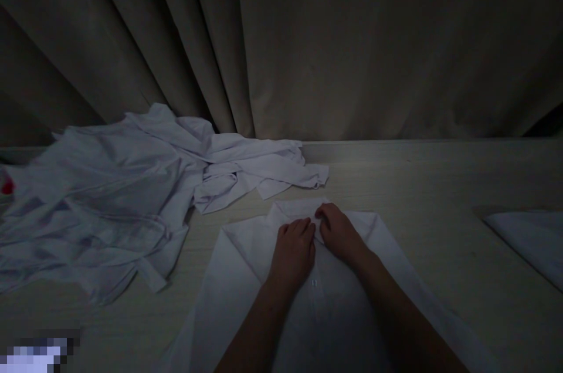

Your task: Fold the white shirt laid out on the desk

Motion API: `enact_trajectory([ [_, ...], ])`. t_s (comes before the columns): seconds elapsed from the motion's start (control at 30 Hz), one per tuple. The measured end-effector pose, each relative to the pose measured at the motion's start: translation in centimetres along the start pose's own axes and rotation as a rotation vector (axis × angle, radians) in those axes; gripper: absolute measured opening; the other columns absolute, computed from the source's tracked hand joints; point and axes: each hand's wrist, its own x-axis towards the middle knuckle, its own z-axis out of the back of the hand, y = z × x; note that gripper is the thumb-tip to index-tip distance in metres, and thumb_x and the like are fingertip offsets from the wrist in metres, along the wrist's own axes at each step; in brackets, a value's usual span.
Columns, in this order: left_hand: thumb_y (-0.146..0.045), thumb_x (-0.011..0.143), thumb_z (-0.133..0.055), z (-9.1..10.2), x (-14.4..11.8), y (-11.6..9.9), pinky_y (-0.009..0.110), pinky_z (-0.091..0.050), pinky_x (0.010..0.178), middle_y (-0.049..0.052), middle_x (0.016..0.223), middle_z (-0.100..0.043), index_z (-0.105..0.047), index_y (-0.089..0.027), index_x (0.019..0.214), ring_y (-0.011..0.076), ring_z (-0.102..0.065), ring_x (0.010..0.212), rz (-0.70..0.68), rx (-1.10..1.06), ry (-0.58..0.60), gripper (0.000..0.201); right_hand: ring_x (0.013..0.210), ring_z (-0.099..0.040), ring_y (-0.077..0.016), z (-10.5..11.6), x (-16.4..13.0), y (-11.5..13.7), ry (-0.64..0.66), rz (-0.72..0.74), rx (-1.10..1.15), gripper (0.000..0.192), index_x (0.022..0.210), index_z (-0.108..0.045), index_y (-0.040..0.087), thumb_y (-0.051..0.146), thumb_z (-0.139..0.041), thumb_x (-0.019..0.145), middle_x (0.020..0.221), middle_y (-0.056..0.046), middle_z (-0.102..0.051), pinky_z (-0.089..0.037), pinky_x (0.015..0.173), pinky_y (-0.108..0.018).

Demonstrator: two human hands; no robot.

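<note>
Head view: both hands are meeting at the collar of a white shirt (316,302).
Left hand (294,251) and right hand (338,233) are pinching the collar (299,210) (fingers curled shut), with the shirt's long axis running back toward the person.

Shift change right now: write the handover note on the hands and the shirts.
Left hand: closed fingers pressing at the collar of the white shirt, near the button placket.
Right hand: beside it, pinching the collar fabric.
Shirt lies flat, front up, on the table.
Done: shirt spread out; folded white cloth at right edge.
Left: crumpled pile of white garments at far left, unfolded.
</note>
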Motion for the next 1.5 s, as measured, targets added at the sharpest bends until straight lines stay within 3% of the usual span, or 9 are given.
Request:
enact_trajectory([
  [0.23,-0.018,0.086,-0.045,-0.1,0.0,-0.7,0.044,-0.038,0.1,0.009,0.131,-0.057,-0.055,-0.019,0.118,0.0232,-0.049,0.121,0.045,0.046,0.032,0.034,0.087,-0.057,-0.0178,0.6,0.3,-1.7,-0.101,-0.105,-0.132,0.018,0.089,-0.061,0.017,0.015,-0.045,0.081,0.091,-0.007,-0.063,-0.044,0.083,-0.031],
  [0.43,-0.033,0.091,-0.042,0.1,0.3,-1.1,0.044,-0.039,0.1,0.009,0.129,-0.058,-0.058,-0.019,0.113,0.0233,-0.05,0.121,0.085,0.025,0.033,0.031,0.089,-0.058,-0.0196,1.0,0.3,-1.8,-0.081,-0.095,-0.318,0.015,0.083,-0.066,0.017,0.019,-0.05,0.083,0.09,-0.008,-0.067,-0.043,0.087,-0.033],
  [0.73,-0.026,0.087,-0.048,-0.1,0.1,-1.3,0.046,-0.038,0.102,0.01,0.131,-0.057,-0.056,-0.019,0.115,0.0236,-0.049,0.122,0.114,0.023,0.024,0.03,0.12,-0.049,-0.0258,0.8,-0.3,-2.9,0.025,-0.138,-0.476,0.033,0.115,-0.061,0.016,0.031,-0.048,0.089,0.121,-0.011,-0.062,-0.034,0.102,-0.043],
  [0.97,-0.028,0.087,-0.048,-0.5,-0.2,-1.4,0.049,-0.038,0.104,0.011,0.131,-0.056,-0.054,-0.017,0.119,0.0277,-0.045,0.126,0.077,0.067,-0.002,0.034,0.135,-0.03,-0.0303,-0.5,-0.8,-1.9,0.092,-0.184,-0.587,0.049,0.135,-0.042,0.006,0.029,-0.032,0.093,0.14,-0.017,-0.044,-0.018,0.11,-0.049],
  [1.07,-0.029,0.089,-0.044,0.3,-0.5,-0.5,0.049,-0.034,0.108,0.013,0.135,-0.053,-0.051,-0.013,0.124,0.0294,-0.038,0.132,0.095,0.128,-0.059,0.039,0.134,-0.03,-0.0308,-0.7,-0.8,-2.0,0.087,-0.189,-0.579,0.05,0.135,-0.042,0.004,0.029,-0.031,0.093,0.139,-0.019,-0.045,-0.018,0.11,-0.05],
  [1.17,-0.024,0.09,-0.038,1.9,-0.3,1.7,0.045,-0.037,0.107,0.014,0.131,-0.056,-0.053,-0.009,0.123,0.0284,-0.043,0.129,0.19,0.213,-0.099,0.039,0.134,-0.031,-0.0303,-0.6,-0.6,-1.9,0.049,-0.182,-0.542,0.051,0.135,-0.04,0.003,0.027,-0.036,0.09,0.14,-0.021,-0.042,-0.02,0.11,-0.048],
  [1.27,-0.024,0.091,-0.036,3.1,0.4,4.2,0.043,-0.039,0.106,0.016,0.13,-0.056,-0.053,-0.007,0.123,0.0278,-0.046,0.126,0.229,0.282,-0.063,0.04,0.135,-0.028,-0.0285,-0.3,-0.3,-1.3,-0.019,-0.116,-0.486,0.056,0.138,-0.035,0.001,0.024,-0.041,0.087,0.146,-0.021,-0.034,-0.023,0.111,-0.043],
  [1.4,-0.029,0.092,-0.034,2.5,0.8,5.4,0.04,-0.036,0.108,0.018,0.138,-0.049,-0.048,-0.005,0.128,0.0262,-0.045,0.128,0.156,0.322,0.062,0.046,0.131,-0.036,-0.0244,-0.6,-0.2,-0.5,-0.007,-0.055,-0.389,0.052,0.136,-0.039,0.003,0.025,-0.041,0.09,0.141,-0.019,-0.042,-0.029,0.109,-0.038],
  [1.5,-0.035,0.093,-0.03,1.5,0.6,5.3,0.045,-0.032,0.11,0.02,0.143,-0.042,-0.041,-0.004,0.134,0.0276,-0.039,0.133,0.177,0.357,0.08,0.052,0.131,-0.036,-0.0256,-1.0,-0.4,-0.6,0.029,-0.064,-0.388,0.051,0.135,-0.041,0.003,0.031,-0.039,0.092,0.14,-0.02,-0.043,-0.031,0.109,-0.041],
])
